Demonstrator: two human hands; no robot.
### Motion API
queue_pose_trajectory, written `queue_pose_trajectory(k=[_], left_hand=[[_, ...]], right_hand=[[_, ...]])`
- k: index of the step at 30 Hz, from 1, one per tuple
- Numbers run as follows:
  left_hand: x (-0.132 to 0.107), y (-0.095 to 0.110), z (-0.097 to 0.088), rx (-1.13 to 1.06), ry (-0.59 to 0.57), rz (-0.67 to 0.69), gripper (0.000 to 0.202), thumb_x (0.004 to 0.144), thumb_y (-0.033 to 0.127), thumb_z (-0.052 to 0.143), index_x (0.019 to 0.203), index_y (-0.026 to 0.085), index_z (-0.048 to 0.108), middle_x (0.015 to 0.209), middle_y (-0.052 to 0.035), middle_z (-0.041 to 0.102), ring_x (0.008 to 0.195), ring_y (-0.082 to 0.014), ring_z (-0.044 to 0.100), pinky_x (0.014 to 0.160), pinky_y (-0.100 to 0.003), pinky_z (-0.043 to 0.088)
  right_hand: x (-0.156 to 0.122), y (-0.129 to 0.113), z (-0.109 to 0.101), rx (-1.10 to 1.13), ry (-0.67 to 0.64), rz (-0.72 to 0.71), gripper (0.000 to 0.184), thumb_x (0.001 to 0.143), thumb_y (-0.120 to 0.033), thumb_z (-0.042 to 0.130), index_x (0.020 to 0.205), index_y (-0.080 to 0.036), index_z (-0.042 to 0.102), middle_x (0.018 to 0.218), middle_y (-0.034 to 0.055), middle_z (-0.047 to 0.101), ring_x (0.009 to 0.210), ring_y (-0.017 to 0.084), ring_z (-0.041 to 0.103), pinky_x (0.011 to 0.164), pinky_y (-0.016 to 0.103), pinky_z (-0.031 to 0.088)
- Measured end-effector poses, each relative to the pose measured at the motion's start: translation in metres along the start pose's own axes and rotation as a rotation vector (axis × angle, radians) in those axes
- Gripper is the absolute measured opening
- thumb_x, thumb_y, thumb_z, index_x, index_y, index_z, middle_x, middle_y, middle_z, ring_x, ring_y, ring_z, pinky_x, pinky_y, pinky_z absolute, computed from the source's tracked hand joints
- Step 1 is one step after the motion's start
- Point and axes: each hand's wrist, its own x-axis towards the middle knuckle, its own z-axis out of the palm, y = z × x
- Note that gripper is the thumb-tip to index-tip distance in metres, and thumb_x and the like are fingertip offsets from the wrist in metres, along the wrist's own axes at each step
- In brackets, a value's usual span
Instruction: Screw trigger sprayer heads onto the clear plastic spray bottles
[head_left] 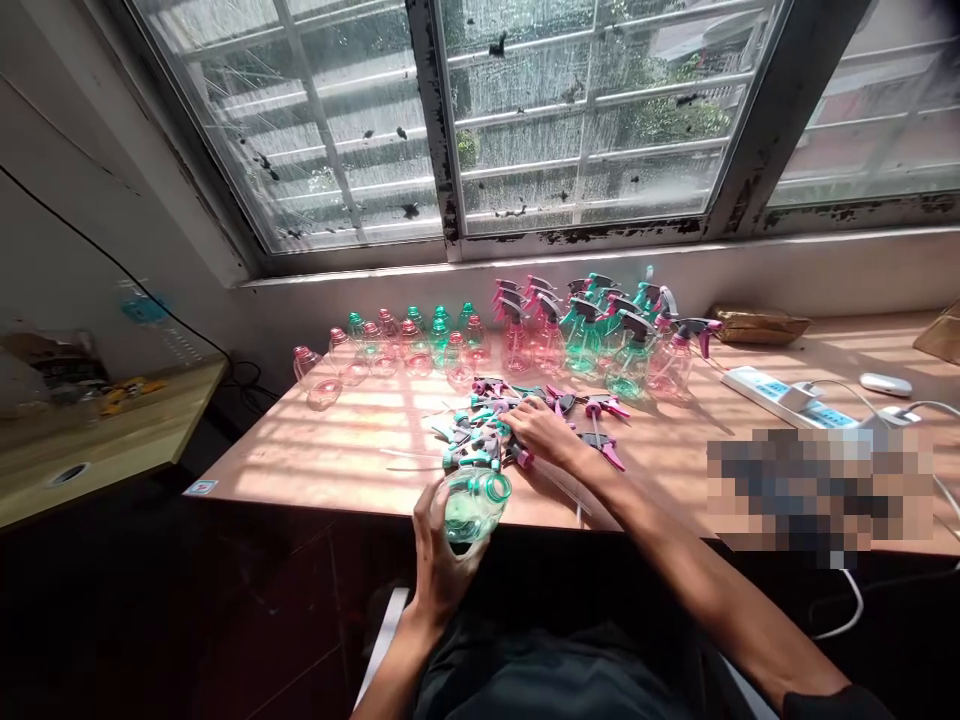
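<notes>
Nearest, the left hand [439, 555] has its grip wrapped around a green bottle [471, 515] at the front edge of the worktop [315, 470]. The bottle is tilted, its long axis running up and to the right, so the open neck [498, 487] points toward the right-hand side. Just beyond the neck lies a loose heap of spray heads [480, 437]; the right hand [541, 432], the nearer one to it, reaches into its right part, fingers bent down. Whether that grip has closed on a head I cannot tell. Behind the heap, headless bottles [415, 360] stand at left and bottles with heads [517, 345] at right, below the window [517, 130].
</notes>
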Motion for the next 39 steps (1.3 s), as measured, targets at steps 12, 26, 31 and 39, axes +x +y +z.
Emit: queue_pose_trajectory(k=[12, 26, 31, 39], left_hand=[[0.005, -0.006, -0.006, -0.080, -0.119, 0.052, 0.079, 0.087, 0.032, 0.082, 0.150, 0.025, 0.035, 0.146, -0.0175, 0.049, 0.139, -0.0361, 0.051, 0.114, -0.058, 0.046], [0.010, -0.006, 0.005, -0.100, -0.259, 0.157, 0.067, 0.092, 0.024, 0.074, 0.148, 0.026, 0.037, 0.151, -0.0180, 0.046, 0.144, -0.0356, 0.045, 0.114, -0.058, 0.045], [0.016, -0.012, 0.012, -0.097, -0.262, 0.128, 0.069, 0.092, 0.024, 0.074, 0.149, 0.026, 0.034, 0.152, -0.0178, 0.044, 0.144, -0.0351, 0.044, 0.114, -0.059, 0.044], [0.026, -0.016, 0.021, -0.152, -0.336, 0.139, 0.074, 0.090, 0.022, 0.076, 0.149, 0.028, 0.033, 0.153, -0.0182, 0.042, 0.146, -0.0342, 0.041, 0.116, -0.058, 0.041]], right_hand=[[-0.132, -0.024, -0.093, 0.401, 0.396, 0.142, 0.038, 0.093, -0.023, 0.063, 0.131, -0.026, 0.067, 0.115, 0.0085, 0.073, 0.107, 0.030, 0.068, 0.090, 0.039, 0.054], [-0.177, -0.026, -0.082, 0.907, 0.297, 0.510, 0.026, 0.086, -0.035, 0.067, 0.106, -0.020, 0.076, 0.084, 0.0031, 0.068, 0.076, 0.023, 0.061, 0.068, 0.033, 0.049], [-0.177, -0.012, -0.077, 0.972, 0.427, 0.602, 0.033, 0.088, -0.046, 0.059, 0.099, -0.018, 0.072, 0.069, 0.0004, 0.056, 0.063, 0.019, 0.052, 0.055, 0.030, 0.044], [-0.178, -0.004, -0.073, 1.047, 0.363, 0.620, 0.027, 0.084, -0.044, 0.065, 0.089, -0.018, 0.071, 0.070, -0.0009, 0.059, 0.063, 0.017, 0.052, 0.060, 0.030, 0.044]])
